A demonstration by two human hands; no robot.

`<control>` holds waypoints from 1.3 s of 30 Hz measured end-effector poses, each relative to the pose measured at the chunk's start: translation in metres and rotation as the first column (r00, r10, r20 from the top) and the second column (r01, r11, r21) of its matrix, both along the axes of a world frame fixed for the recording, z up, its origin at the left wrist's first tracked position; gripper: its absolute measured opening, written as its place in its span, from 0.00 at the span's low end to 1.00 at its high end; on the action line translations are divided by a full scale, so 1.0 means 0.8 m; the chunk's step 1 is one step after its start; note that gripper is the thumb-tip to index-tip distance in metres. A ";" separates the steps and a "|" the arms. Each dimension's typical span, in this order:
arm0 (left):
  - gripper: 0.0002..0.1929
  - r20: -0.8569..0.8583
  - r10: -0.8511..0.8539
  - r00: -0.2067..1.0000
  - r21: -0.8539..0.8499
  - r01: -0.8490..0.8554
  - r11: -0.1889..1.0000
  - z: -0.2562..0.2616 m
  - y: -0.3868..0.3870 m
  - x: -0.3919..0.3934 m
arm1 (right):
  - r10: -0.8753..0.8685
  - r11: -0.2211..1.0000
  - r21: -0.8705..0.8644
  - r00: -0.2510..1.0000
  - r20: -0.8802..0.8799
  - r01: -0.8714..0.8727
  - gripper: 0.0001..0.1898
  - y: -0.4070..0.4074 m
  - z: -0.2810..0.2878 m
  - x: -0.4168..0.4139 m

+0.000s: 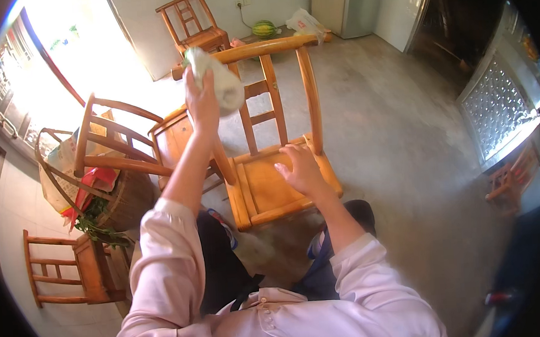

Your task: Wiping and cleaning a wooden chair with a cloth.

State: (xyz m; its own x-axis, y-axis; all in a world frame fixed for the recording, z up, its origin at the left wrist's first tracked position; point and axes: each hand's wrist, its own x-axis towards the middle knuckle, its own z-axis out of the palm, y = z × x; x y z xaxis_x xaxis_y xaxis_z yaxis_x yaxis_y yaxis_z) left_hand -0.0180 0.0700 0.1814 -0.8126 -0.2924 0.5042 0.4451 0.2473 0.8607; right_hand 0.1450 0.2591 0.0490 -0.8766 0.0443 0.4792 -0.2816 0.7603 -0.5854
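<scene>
My left hand (202, 101) is raised and grips a white roll (228, 90), apparently of paper, with a dark core hole at its near end and some green at its far end; it is blurred. The roll is in front of the left part of a wooden chair's backrest (269, 50). Below, my right hand (301, 169) hovers over or rests on the wooden seat (266, 178) of that chair, fingers spread and holding nothing; contact is hard to tell. The chair stands directly before me, between my knees and the wall.
A second wooden chair (170, 133) stands close on the left, beside a wicker basket (130, 195) with bags and greens. Other wooden chairs (93, 267) stand lower left and by the wall. A watermelon (264, 29), plastic bag (305, 22) and fridge (360, 8) are at the back.
</scene>
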 end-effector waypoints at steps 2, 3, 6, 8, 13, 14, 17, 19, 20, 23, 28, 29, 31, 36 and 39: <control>0.31 -0.167 0.022 0.986 -0.114 -0.042 0.993 0.049 0.019 -0.021 | 0.010 0.996 0.089 1.000 0.016 -0.011 0.21 0.001 0.001 0.002; 0.30 -0.251 0.036 0.967 -0.178 -0.083 0.980 0.068 0.025 -0.030 | 0.019 0.996 0.083 1.000 0.008 -0.020 0.21 -0.001 0.005 0.002; 0.29 -0.329 0.092 0.940 -0.504 -0.257 0.825 0.070 0.040 -0.080 | 0.058 0.992 0.096 0.982 0.182 -0.076 0.20 -0.004 0.009 0.004; 0.31 -0.243 0.175 0.954 -0.772 -0.300 0.561 0.036 0.052 -0.090 | 0.086 0.983 0.138 0.964 0.250 -0.123 0.20 -0.001 -0.001 0.006; 0.31 -0.281 0.188 0.941 -0.802 -0.338 0.492 -0.023 0.074 -0.081 | 0.102 0.970 0.179 0.948 0.301 -0.161 0.20 0.013 -0.015 0.011; 0.34 -0.315 0.126 0.941 -0.775 -0.332 0.537 -0.035 0.073 -0.074 | 0.100 0.967 0.192 0.940 0.327 -0.170 0.19 0.015 -0.013 0.011; 0.35 -0.295 0.062 0.954 -0.827 -0.287 0.483 -0.078 0.067 -0.061 | 0.079 0.964 0.203 0.914 0.398 -0.171 0.19 0.014 -0.003 0.007; 0.35 -0.325 0.036 0.945 -0.838 -0.305 0.452 -0.106 0.072 -0.046 | 0.056 0.971 0.190 0.910 0.411 -0.146 0.19 0.019 -0.001 0.004; 0.34 -0.314 0.023 0.949 -0.852 -0.292 0.434 -0.117 0.078 -0.038 | 0.035 0.976 0.179 0.906 0.421 -0.120 0.18 0.022 -0.001 0.004; 0.36 -0.321 0.046 0.946 -0.874 -0.314 0.372 -0.149 0.080 -0.021 | 0.024 0.974 0.200 0.924 0.381 -0.108 0.18 0.027 -0.009 0.003; 0.35 -0.192 0.040 0.981 -0.951 -0.196 0.239 -0.215 0.074 0.004 | -0.017 0.963 0.241 0.868 0.496 -0.119 0.20 0.028 0.005 0.004; 0.35 -0.176 0.036 0.984 -0.966 -0.180 0.188 -0.230 0.069 0.008 | -0.018 0.964 0.231 0.831 0.556 -0.133 0.21 0.026 0.008 0.002; 0.35 -0.153 0.050 0.987 -0.969 -0.160 0.188 -0.247 0.072 0.016 | -0.016 0.970 0.212 0.835 0.550 -0.120 0.21 0.029 0.002 0.003; 0.32 -0.065 -0.008 0.998 -0.992 -0.064 0.111 -0.271 0.077 0.031 | -0.033 0.978 0.185 0.808 0.588 -0.094 0.21 0.041 -0.004 0.002; 0.31 0.248 -0.026 0.969 -0.969 0.247 -0.033 -0.331 0.033 0.042 | -0.031 0.976 0.192 0.807 0.590 -0.103 0.21 0.029 0.003 -0.003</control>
